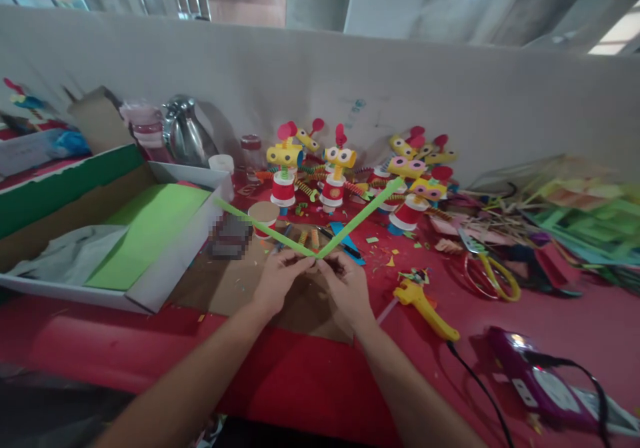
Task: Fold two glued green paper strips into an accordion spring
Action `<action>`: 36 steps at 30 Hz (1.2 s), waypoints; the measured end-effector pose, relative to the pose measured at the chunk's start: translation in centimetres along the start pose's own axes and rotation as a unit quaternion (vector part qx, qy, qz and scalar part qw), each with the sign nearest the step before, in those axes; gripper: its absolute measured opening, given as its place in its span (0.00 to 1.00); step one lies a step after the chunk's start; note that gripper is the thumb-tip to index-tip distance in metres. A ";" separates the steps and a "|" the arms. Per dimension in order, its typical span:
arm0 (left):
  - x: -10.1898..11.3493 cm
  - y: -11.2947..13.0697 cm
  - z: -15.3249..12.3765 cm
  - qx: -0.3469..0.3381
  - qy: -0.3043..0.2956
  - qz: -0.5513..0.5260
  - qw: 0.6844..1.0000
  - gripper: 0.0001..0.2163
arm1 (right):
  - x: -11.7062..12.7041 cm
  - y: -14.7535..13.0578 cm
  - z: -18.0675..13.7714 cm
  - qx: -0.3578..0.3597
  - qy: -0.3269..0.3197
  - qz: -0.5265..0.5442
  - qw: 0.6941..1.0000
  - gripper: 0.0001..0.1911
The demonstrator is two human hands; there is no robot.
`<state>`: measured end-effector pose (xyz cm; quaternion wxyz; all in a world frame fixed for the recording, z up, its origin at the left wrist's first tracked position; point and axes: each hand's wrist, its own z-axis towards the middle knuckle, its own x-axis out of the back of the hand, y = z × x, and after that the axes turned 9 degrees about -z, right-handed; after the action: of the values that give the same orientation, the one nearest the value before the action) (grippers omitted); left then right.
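Both my hands meet over a brown cardboard sheet (227, 285) on the red table (575, 315). My left hand (277, 281) and my right hand (345, 287) pinch the joined ends of two green paper strips. The left strip (255, 225) runs up and to the left. The right strip (363, 217) runs up and to the right, so the pair forms a V. Behind the strips stand several paper-cup craft figures (333, 185) with yellow heads and red cups.
A white box (165, 275) with green paper sheets lies at the left. A yellow glue gun (425, 305) and yellow-handled scissors (493, 271) lie to the right, with a purple power strip (537, 375) and black cable nearer. Paper scraps pile at far right; a grey wall stands behind.
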<state>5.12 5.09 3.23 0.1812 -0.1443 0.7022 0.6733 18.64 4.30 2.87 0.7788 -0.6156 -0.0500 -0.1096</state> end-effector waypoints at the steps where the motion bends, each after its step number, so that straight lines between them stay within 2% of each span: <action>1: 0.0 0.0 0.0 -0.002 -0.006 0.000 1.000 0.07 | 0.0 0.1 0.0 0.003 -0.001 -0.006 1.000 0.08; 7: -0.1 -0.1 0.1 -0.002 -0.009 -0.002 1.000 0.09 | 0.4 0.3 0.2 0.003 -0.008 -0.028 1.000 0.08; 13: 0.4 -0.6 0.5 -0.001 0.008 -0.017 1.000 0.10 | 0.4 0.0 0.5 -0.036 -0.048 0.065 0.996 0.10; 16: 0.4 -0.8 0.7 -0.001 0.020 -0.044 0.999 0.09 | -0.1 -0.1 0.2 0.000 -0.037 0.073 0.997 0.08; 18: 0.3 -0.8 0.7 0.016 0.022 -0.090 0.996 0.09 | -0.5 -0.1 -0.1 0.032 -0.022 0.061 0.997 0.11; 22: 0.0 -0.7 0.6 0.070 0.018 -0.177 0.982 0.09 | -0.8 0.0 -0.5 0.082 0.029 -0.042 0.995 0.10; 27: -0.1 -0.7 0.5 0.083 0.004 -0.189 0.978 0.08 | -0.2 -0.2 -0.6 0.134 0.057 -0.113 0.983 0.06; 32: -0.2 -0.9 0.4 0.063 0.000 -0.170 0.983 0.07 | -0.3 0.0 -0.6 0.084 0.043 -0.045 0.995 0.06; 36: -0.4 -0.9 0.3 0.012 0.019 -0.129 0.991 0.07 | -0.5 -0.2 -0.3 0.032 0.027 0.037 0.998 0.05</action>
<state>5.86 5.31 2.57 0.2550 -0.2443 0.6889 0.6330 18.12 4.04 2.92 0.8030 -0.5882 -0.0096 -0.0951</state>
